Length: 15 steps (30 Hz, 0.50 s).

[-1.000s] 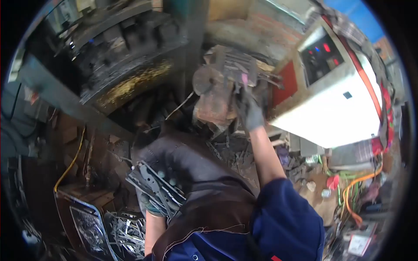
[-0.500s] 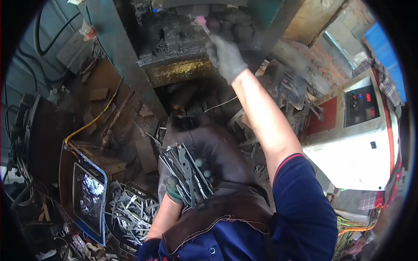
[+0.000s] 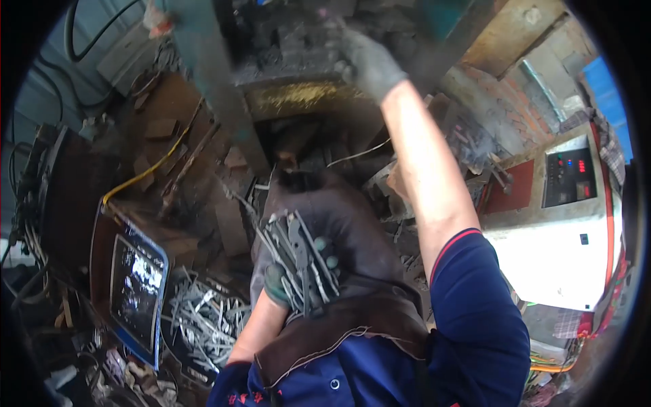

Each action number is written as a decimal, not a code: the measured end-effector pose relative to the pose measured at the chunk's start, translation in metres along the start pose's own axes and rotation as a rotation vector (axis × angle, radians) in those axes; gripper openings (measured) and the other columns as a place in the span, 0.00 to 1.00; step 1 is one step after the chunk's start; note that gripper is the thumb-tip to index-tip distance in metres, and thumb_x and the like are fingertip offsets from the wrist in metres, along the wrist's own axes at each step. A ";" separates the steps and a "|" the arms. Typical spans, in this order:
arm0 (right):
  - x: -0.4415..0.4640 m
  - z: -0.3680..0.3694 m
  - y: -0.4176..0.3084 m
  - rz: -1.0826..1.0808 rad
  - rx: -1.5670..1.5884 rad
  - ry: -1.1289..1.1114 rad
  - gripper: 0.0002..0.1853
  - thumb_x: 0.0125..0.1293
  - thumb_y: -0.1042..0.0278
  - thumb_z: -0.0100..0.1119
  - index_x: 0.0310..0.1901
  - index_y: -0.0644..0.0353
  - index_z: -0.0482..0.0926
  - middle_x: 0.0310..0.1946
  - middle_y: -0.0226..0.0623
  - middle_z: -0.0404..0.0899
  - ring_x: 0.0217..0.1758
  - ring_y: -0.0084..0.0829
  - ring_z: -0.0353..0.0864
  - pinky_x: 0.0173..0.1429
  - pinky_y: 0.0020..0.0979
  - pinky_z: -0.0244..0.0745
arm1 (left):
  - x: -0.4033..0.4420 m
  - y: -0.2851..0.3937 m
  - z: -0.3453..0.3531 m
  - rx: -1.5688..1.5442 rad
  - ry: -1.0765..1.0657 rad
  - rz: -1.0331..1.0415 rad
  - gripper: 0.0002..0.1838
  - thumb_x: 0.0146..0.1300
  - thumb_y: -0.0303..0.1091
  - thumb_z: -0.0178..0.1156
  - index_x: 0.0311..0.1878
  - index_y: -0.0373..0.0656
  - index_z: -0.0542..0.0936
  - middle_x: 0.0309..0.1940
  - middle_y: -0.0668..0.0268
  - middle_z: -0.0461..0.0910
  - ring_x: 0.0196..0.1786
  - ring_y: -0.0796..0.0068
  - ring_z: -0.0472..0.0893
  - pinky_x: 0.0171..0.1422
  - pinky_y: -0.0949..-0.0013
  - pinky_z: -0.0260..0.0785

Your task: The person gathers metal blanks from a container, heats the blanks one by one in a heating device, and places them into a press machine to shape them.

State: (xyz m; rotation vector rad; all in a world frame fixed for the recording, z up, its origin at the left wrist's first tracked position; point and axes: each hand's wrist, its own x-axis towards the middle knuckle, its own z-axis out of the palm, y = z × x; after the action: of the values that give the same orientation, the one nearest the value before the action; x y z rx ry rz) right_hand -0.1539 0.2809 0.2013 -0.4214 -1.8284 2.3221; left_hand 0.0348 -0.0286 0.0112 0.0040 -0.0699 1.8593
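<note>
My left hand (image 3: 277, 283), in a dark greenish glove, is closed around a bundle of grey metal strips (image 3: 298, 261) held low against the leather apron (image 3: 352, 230). One broader flat piece with a hole lies on top of the bundle. My right hand (image 3: 369, 64), in a grey glove, reaches up to the dark, sooty bed of the press (image 3: 285, 68). Its fingers are closed and blurred by motion. Just beyond them a thin metal piece with a faint pinkish glowing end (image 3: 324, 12) shows at the top edge.
A bin of loose metal strips (image 3: 207, 319) stands at lower left beside a blue-edged frame with a dark glossy panel (image 3: 139, 278). To the right is a white control box (image 3: 556, 251) with a red-digit display. Green posts flank the press; scrap and bricks litter the floor.
The view has shifted, so the scene sits lower and slightly right. The glowing end is nearer the top edge and fainter. My left hand still holds the strips.
</note>
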 end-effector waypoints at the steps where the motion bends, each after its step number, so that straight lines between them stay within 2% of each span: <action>1: -0.013 -0.003 0.005 -0.063 -0.029 -0.019 0.22 0.75 0.46 0.46 0.37 0.58 0.76 0.26 0.27 0.75 0.20 0.18 0.68 0.21 0.21 0.62 | -0.003 -0.003 0.003 0.066 -0.016 0.040 0.50 0.50 0.65 0.69 0.73 0.50 0.65 0.63 0.54 0.73 0.66 0.47 0.71 0.70 0.42 0.64; 2: -0.030 -0.010 0.016 -0.073 -0.046 -0.088 0.25 0.75 0.42 0.44 0.37 0.58 0.77 0.24 0.27 0.74 0.20 0.19 0.68 0.22 0.22 0.63 | -0.006 0.001 0.007 -0.021 0.218 -0.027 0.51 0.49 0.63 0.72 0.73 0.49 0.64 0.63 0.54 0.73 0.66 0.49 0.72 0.70 0.42 0.64; 4: -0.069 -0.023 0.037 -0.065 -0.067 -0.261 0.30 0.75 0.36 0.39 0.37 0.57 0.78 0.21 0.27 0.73 0.20 0.21 0.69 0.25 0.24 0.64 | -0.005 0.001 0.009 0.023 0.008 0.027 0.54 0.46 0.54 0.77 0.74 0.46 0.61 0.64 0.54 0.74 0.68 0.50 0.71 0.73 0.44 0.62; 6: -0.133 0.000 0.053 0.205 -0.421 -0.131 0.27 0.74 0.38 0.44 0.36 0.56 0.79 0.19 0.28 0.72 0.21 0.20 0.71 0.29 0.21 0.66 | 0.001 -0.002 -0.001 0.026 -0.065 0.049 0.53 0.48 0.54 0.76 0.75 0.49 0.60 0.67 0.54 0.70 0.69 0.48 0.70 0.73 0.41 0.62; 8: -0.163 0.003 0.104 0.265 -0.552 -0.355 0.24 0.72 0.43 0.51 0.40 0.59 0.81 0.22 0.34 0.78 0.24 0.23 0.77 0.33 0.24 0.71 | 0.003 -0.007 0.009 0.008 -0.069 0.187 0.53 0.49 0.55 0.75 0.75 0.50 0.60 0.70 0.55 0.66 0.69 0.45 0.70 0.72 0.36 0.61; 9: -0.166 0.011 0.126 0.084 -0.638 -0.451 0.22 0.71 0.46 0.54 0.42 0.60 0.81 0.25 0.37 0.80 0.25 0.25 0.78 0.34 0.26 0.73 | 0.000 -0.006 0.007 0.005 -0.022 0.169 0.52 0.48 0.56 0.75 0.75 0.54 0.61 0.72 0.58 0.64 0.68 0.42 0.70 0.70 0.33 0.61; 10: -0.169 0.021 0.145 -0.099 -0.721 -0.541 0.21 0.70 0.49 0.56 0.44 0.62 0.82 0.27 0.40 0.83 0.27 0.26 0.80 0.35 0.29 0.75 | -0.002 -0.007 0.006 0.008 -0.016 0.159 0.52 0.48 0.56 0.75 0.75 0.54 0.61 0.72 0.58 0.64 0.68 0.42 0.70 0.70 0.33 0.61; 11: -0.172 0.026 0.158 -0.098 -0.715 -0.526 0.21 0.70 0.49 0.56 0.44 0.62 0.82 0.27 0.40 0.83 0.27 0.26 0.80 0.35 0.29 0.75 | -0.003 -0.007 0.006 0.053 -0.025 0.135 0.49 0.51 0.57 0.72 0.75 0.57 0.61 0.71 0.57 0.65 0.68 0.42 0.70 0.70 0.32 0.62; 12: -0.172 0.029 0.167 -0.223 -0.661 -0.483 0.20 0.70 0.50 0.57 0.45 0.62 0.82 0.28 0.42 0.83 0.27 0.27 0.81 0.36 0.31 0.76 | -0.001 -0.005 0.007 0.103 -0.041 0.109 0.46 0.54 0.58 0.70 0.75 0.60 0.61 0.70 0.57 0.66 0.68 0.42 0.70 0.69 0.32 0.63; 13: -0.171 0.032 0.171 -0.352 -0.609 -0.437 0.20 0.70 0.51 0.58 0.46 0.63 0.82 0.30 0.43 0.84 0.28 0.28 0.81 0.36 0.33 0.76 | 0.003 -0.002 0.018 0.027 0.017 0.073 0.41 0.61 0.63 0.60 0.74 0.58 0.62 0.68 0.55 0.69 0.66 0.41 0.71 0.64 0.33 0.67; 14: -0.172 0.032 0.171 -0.363 -0.614 -0.407 0.20 0.70 0.51 0.58 0.46 0.63 0.82 0.30 0.43 0.84 0.28 0.28 0.81 0.36 0.33 0.76 | 0.001 0.001 0.025 0.037 0.010 0.044 0.41 0.61 0.63 0.60 0.74 0.58 0.62 0.68 0.55 0.69 0.66 0.41 0.71 0.64 0.33 0.67; 15: -0.175 0.025 0.168 -0.231 -0.564 -0.355 0.17 0.70 0.55 0.59 0.44 0.63 0.83 0.27 0.35 0.82 0.27 0.21 0.77 0.34 0.27 0.72 | -0.001 0.003 0.030 -0.014 0.092 0.036 0.39 0.64 0.65 0.55 0.73 0.57 0.63 0.67 0.55 0.70 0.66 0.41 0.72 0.62 0.34 0.69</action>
State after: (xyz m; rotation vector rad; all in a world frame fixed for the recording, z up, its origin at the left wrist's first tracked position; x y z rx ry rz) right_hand 0.0131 0.1660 0.0654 0.1567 -2.5403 1.7876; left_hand 0.0308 -0.0317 0.0407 -0.0933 -0.0197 1.8921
